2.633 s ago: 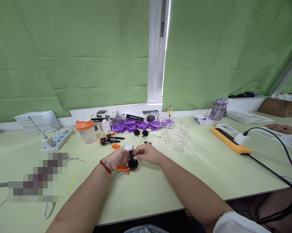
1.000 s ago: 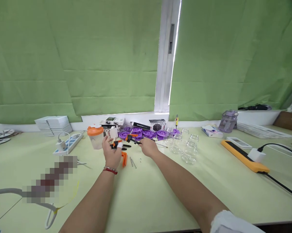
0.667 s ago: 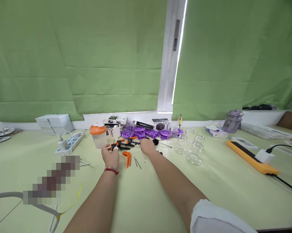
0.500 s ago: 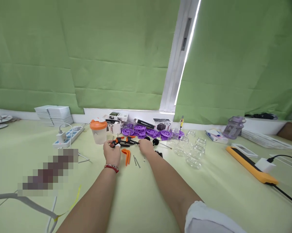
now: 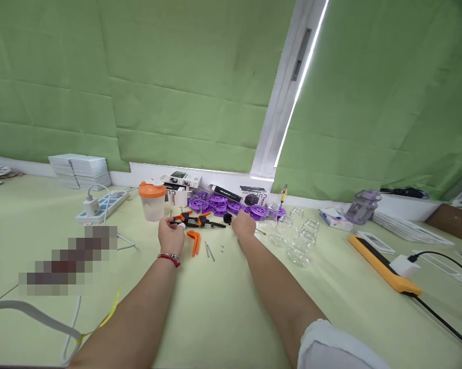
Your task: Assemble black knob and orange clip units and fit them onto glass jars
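Note:
My left hand (image 5: 171, 237) is closed round the left end of a black clamp with orange parts (image 5: 192, 221), which lies level over the table. My right hand (image 5: 243, 225) is right of the clamp's free end, beside a round black piece (image 5: 227, 219); its fingers point away and what they hold, if anything, is hidden. Nearer me lie a bent orange piece (image 5: 194, 242), two long screws (image 5: 209, 251) and a few tiny metal bits (image 5: 222, 249). Purple wheels (image 5: 217, 203) are heaped behind my hands.
An orange-lidded cup (image 5: 153, 205) stands left of my left hand. Small boxes (image 5: 254, 196) line the wall. Clear glass cups (image 5: 300, 241) stand right of my right hand. Further out are power strips (image 5: 384, 264), a purple bottle (image 5: 363, 207) and a white stack (image 5: 80, 171).
My right hand has left the clamp's right end and moved right, to the black round pieces. My left hand stays on the clamp. The view has shifted slightly.

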Tool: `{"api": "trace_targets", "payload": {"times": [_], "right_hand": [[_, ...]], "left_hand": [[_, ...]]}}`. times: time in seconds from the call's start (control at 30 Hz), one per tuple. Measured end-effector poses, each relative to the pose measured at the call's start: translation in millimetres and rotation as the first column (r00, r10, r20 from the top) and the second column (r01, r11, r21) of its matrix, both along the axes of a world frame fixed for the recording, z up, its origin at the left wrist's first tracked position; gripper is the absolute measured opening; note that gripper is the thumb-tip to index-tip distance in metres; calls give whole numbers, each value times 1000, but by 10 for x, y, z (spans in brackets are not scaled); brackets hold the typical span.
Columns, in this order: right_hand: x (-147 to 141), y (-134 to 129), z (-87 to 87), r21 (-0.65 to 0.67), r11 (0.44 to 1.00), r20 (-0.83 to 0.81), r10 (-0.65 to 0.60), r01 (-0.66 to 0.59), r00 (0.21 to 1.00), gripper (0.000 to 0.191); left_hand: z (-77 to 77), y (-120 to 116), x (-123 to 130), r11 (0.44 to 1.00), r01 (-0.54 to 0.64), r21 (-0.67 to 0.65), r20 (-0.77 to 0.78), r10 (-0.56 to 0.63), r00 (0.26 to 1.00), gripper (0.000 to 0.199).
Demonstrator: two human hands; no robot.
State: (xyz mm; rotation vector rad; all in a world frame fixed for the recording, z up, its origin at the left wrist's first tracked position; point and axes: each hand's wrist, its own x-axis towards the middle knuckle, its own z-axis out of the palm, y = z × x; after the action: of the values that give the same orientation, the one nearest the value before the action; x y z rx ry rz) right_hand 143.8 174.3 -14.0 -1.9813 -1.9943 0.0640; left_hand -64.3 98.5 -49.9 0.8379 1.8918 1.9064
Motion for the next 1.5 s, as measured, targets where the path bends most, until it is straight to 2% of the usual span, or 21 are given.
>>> {"api": "trace_targets", "payload": {"times": [0.1,0.27,0.43,0.57,0.63,0.73,0.8,0.87,0.93,1.0,1.1,1.17,1.23,1.33,1.5], "right_hand": [[157,20,-26,-61,994,-54,-90,87,994,27],[231,35,-73,-118,985,-149,-141,124,979,25],[251,-7,-19,-87,988,-211,-140,124,967,23],[203,-150,34,-42,994,-258,-113,106,960,17],[125,-281,47,17,998,-285,-58,65,957,14],[-53,-545,38,134,984,-255,149,-118,956,11],[-194,-728,13,197,940,-171,314,-280,934,10],[-334,-876,-18,242,885,-84,428,-398,900,9],[-454,-967,-42,244,853,-56,488,-462,871,9],[-543,-1004,-50,234,840,-92,520,-490,849,9],[-620,-1003,-36,212,856,-204,511,-472,835,13],[-652,-996,-23,137,894,-246,448,-426,860,19],[-687,-995,-18,-1,928,-233,362,-372,902,19],[-748,-996,-28,-165,940,-180,268,-298,946,19],[-823,-980,-27,-199,950,-165,210,-241,964,20]], "left_hand": [[21,-26,22,1000,3,4,5,-3,1000,39],[30,-44,20,1000,20,6,16,-20,1000,38],[31,-26,-1,999,31,29,35,-32,999,37],[71,-38,29,994,90,53,48,-93,995,28],[111,-64,70,987,149,57,52,-152,987,22],[188,-137,165,954,287,83,62,-293,954,20],[236,-198,240,888,444,120,69,-454,888,28],[265,-249,306,784,608,120,63,-618,784,39],[272,-275,345,724,679,123,63,-688,723,42],[267,-270,341,739,657,150,66,-670,739,38],[255,-223,259,817,539,204,103,-566,818,30],[247,-187,182,865,442,239,154,-483,862,27],[238,-161,114,895,360,264,200,-416,887,24],[226,-144,63,914,305,267,241,-370,898,21],[221,-140,55,927,274,256,313,-348,884,21]]}}
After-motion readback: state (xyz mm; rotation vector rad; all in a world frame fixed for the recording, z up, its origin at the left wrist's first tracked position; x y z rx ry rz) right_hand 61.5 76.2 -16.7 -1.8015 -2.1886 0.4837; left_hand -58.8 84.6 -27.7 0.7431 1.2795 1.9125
